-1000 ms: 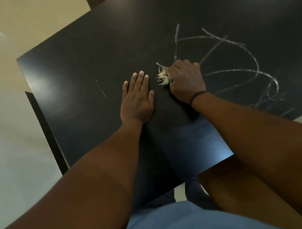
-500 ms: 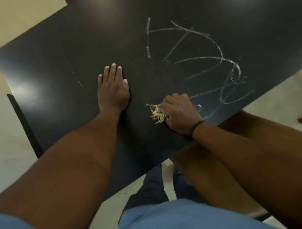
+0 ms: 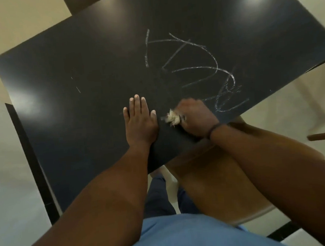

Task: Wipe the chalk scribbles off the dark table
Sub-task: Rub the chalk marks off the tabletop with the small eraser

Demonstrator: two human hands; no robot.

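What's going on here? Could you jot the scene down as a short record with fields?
surface: dark table
marks: chalk scribbles on the table's right part, mostly unwiped
left hand: flat on the table, fingers straight
right hand: grips a pale frayed rag, pressed to the table near the scribbles' near end
wrist: dark band on the right wrist
below table: wooden chair

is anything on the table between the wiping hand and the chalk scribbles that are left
Nothing visible. The right hand, gripping a frayed pale rag, sits at the near end of the chalk scribbles; only bare dark table lies between. The left hand rests flat off to the side.
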